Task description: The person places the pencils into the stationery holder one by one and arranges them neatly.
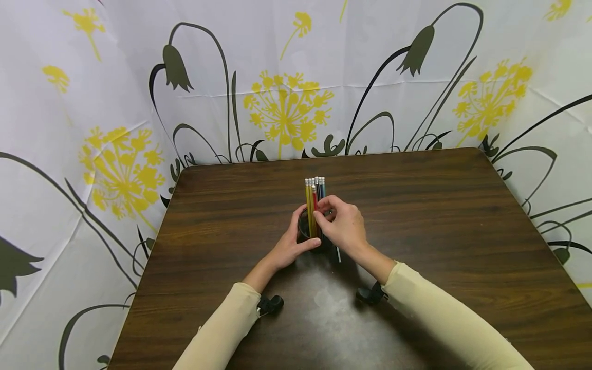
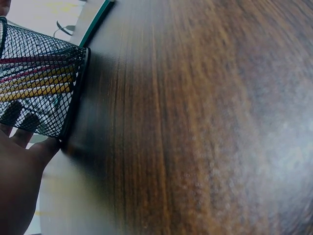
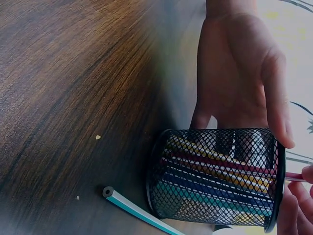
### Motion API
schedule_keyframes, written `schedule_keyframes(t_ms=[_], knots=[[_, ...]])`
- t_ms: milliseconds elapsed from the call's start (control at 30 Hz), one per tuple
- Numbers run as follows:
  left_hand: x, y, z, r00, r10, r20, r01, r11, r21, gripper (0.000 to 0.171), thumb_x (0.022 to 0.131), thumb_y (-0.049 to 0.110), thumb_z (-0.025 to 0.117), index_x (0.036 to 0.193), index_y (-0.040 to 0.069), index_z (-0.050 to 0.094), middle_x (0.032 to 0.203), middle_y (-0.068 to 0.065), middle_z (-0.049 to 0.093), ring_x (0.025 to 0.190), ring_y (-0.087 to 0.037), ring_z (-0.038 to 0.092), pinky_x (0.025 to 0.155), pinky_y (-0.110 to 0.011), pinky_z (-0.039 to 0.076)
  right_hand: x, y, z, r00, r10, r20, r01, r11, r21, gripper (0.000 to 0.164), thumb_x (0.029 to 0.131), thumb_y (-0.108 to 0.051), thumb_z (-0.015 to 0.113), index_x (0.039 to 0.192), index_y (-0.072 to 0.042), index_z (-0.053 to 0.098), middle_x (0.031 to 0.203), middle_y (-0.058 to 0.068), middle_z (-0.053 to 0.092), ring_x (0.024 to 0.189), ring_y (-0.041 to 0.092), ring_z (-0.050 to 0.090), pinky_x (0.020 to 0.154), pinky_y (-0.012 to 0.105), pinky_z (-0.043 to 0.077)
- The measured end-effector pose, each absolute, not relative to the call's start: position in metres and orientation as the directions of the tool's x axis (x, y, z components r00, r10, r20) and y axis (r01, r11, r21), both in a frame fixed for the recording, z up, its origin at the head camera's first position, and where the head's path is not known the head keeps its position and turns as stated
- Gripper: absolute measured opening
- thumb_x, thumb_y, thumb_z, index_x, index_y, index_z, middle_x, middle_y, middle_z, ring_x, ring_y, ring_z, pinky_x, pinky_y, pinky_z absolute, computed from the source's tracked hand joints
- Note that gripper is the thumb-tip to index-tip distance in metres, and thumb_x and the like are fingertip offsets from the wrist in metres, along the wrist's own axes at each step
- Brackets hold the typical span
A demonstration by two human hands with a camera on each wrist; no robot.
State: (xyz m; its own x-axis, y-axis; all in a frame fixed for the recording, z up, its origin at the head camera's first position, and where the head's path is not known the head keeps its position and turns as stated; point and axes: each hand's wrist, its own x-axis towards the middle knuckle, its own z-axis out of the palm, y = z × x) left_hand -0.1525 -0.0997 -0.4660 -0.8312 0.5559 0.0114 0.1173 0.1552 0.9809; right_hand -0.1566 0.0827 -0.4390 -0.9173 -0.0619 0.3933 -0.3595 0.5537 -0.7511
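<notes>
A black mesh pencil cup (image 3: 215, 215) stands upright on the table, full of pencils with their eraser ends up. My left hand (image 1: 288, 247) wraps around its side, thumb near the rim. Above the rim, my right hand (image 1: 346, 226) pinches a red pencil (image 3: 293, 176) between thumb and fingers; its lower part shows inside the mesh. Yellow pencils (image 1: 309, 208) lean beside it, with dark and blue ones behind, partly covered by the right hand. Next to the cup's base lies a teal-and-white pencil (image 3: 142, 217), its end blunt and unsharpened.
The brown wood-grain table (image 1: 231, 205) extends all around the cup. Two tiny pale crumbs (image 3: 98, 137) lie near the loose pencil. A white curtain (image 1: 287, 46) with yellow and grey flowers hangs behind the table. Black wrist cameras (image 1: 273, 304) hang below both sleeves.
</notes>
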Motion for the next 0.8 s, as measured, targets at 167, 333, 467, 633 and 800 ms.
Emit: schedule_keyframes(t_ms=[167,333,467,633,800], knots=[[-0.15,-0.099,-0.464,-0.834,0.551,0.025,0.123,0.142,0.982,0.083,0.094,0.006,0.063,0.154,0.013,0.005,0.151,-0.022,0.031,0.134,-0.039,0.036,0.109,-0.06,0.024,-0.159,0.08,-0.441,-0.916,-0.031,0.4,-0.34,0.588,-0.734,0.013,0.085,-0.018,0.076,0.096,-0.014,0.069,0.081,-0.003,0.071,0.063,0.008,0.066,0.057,0.033,0.052],[-0.152,-0.099,-0.467,-0.833,0.553,0.039,0.129,0.125,0.984,0.084,0.094,0.006,0.063,0.155,0.012,0.005,0.151,-0.023,0.031,0.134,-0.039,0.036,0.108,-0.061,0.025,-0.161,0.078,-0.44,-0.911,-0.008,0.411,-0.33,0.61,-0.72,0.014,0.084,-0.019,0.076,0.096,-0.013,0.072,0.08,-0.004,0.071,0.063,0.008,0.066,0.057,0.034,0.052],[-0.155,-0.1,-0.473,-0.831,0.553,0.052,0.139,0.116,0.983,0.085,0.094,0.006,0.063,0.155,0.012,0.004,0.152,-0.022,0.03,0.135,-0.04,0.036,0.109,-0.061,0.025,-0.162,0.077,-0.439,-0.903,-0.003,0.43,-0.336,0.63,-0.7,0.013,0.084,-0.019,0.076,0.095,-0.013,0.073,0.078,-0.004,0.07,0.063,0.008,0.066,0.057,0.035,0.051],[-0.161,-0.1,-0.494,-0.84,0.54,0.062,0.15,0.122,0.981,0.085,0.095,0.011,0.064,0.155,0.024,0.006,0.152,-0.015,0.032,0.135,-0.034,0.038,0.11,-0.058,0.025,-0.164,0.076,-0.44,-0.899,0.002,0.438,-0.335,0.643,-0.689,0.013,0.084,-0.019,0.076,0.095,-0.012,0.073,0.076,-0.005,0.069,0.063,0.011,0.067,0.057,0.036,0.051],[-0.163,-0.101,-0.502,-0.85,0.524,0.056,0.15,0.138,0.979,0.084,0.094,0.019,0.067,0.152,0.037,0.009,0.15,-0.006,0.036,0.133,-0.026,0.041,0.109,-0.052,0.029,-0.166,0.076,-0.442,-0.894,0.007,0.447,-0.332,0.658,-0.676,0.013,0.083,-0.019,0.076,0.095,-0.012,0.074,0.075,-0.005,0.069,0.062,0.01,0.067,0.057,0.035,0.051]])
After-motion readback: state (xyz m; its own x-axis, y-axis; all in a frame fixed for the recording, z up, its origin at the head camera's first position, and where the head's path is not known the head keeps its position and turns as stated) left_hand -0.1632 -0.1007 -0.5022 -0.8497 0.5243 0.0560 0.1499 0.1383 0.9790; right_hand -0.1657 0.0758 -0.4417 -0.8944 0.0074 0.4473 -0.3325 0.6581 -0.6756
